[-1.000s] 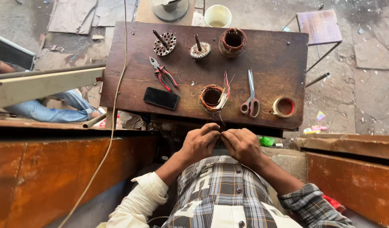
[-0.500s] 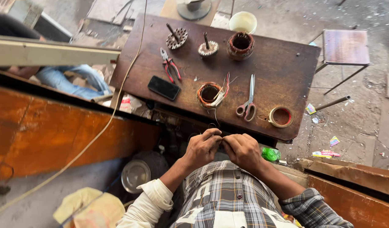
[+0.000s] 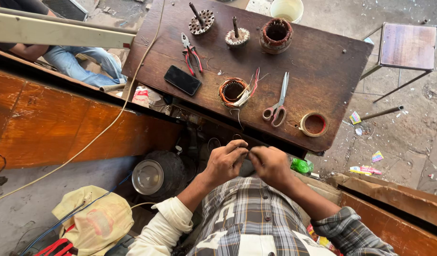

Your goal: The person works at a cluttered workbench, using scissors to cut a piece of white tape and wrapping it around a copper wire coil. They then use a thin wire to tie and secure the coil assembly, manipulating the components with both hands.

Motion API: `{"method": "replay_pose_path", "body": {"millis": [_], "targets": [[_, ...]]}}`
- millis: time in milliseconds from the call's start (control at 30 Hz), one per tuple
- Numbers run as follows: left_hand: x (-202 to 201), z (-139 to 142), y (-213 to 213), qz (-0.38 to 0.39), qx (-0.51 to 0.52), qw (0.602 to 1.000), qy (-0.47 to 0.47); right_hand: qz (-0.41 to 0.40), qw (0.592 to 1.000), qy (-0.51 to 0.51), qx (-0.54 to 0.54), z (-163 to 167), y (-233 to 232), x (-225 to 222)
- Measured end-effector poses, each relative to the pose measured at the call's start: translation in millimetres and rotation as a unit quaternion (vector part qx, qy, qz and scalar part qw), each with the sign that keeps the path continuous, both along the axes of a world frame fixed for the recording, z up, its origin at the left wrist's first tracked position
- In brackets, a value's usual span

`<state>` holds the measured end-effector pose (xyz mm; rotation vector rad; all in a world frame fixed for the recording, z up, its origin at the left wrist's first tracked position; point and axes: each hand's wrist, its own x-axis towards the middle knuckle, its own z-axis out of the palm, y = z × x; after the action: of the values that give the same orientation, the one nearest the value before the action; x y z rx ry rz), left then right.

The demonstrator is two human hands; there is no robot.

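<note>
- A thin wire (image 3: 238,118) hangs from the wound coil (image 3: 233,91) on the tabletop (image 3: 318,71) down toward both hands, below the near edge.
- Left hand (image 3: 224,162) and right hand (image 3: 270,164) meet fingertip to fingertip — each grip pinched together, apparently on the wire end, too small to tell.
- Near the coil: scissors (image 3: 277,103), phone (image 3: 182,80), pliers (image 3: 191,53), tape roll (image 3: 314,124).

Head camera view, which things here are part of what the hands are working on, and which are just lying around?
In hand:
left hand and right hand, fingertips meeting over a thin wire
copper-wound coil that the wire trails from

Lying about:
scissors
tape roll
pliers
phone
two rotors
second wound coil
white cup
stool
</note>
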<state>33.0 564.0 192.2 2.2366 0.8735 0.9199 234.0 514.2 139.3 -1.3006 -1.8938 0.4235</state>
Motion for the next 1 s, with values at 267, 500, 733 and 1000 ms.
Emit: {"method": "replay_pose_path", "body": {"millis": [267,500,733,1000], "targets": [[12,7,21,-0.01,0.008,1.0,0.003,-0.015,0.965,0.194,-0.177,-1,10,14],[9,-2,18,-0.022,0.011,1.0,0.01,-0.028,0.99,0.087,-0.103,8,10,5],[5,-1,44,-0.029,0.009,0.999,-0.013,-0.055,0.941,0.203,-0.263,18,32,2],[-19,-1,82,-0.085,-0.025,0.996,0.011,-0.051,0.726,0.507,-0.462,-28,60,-23]]}}
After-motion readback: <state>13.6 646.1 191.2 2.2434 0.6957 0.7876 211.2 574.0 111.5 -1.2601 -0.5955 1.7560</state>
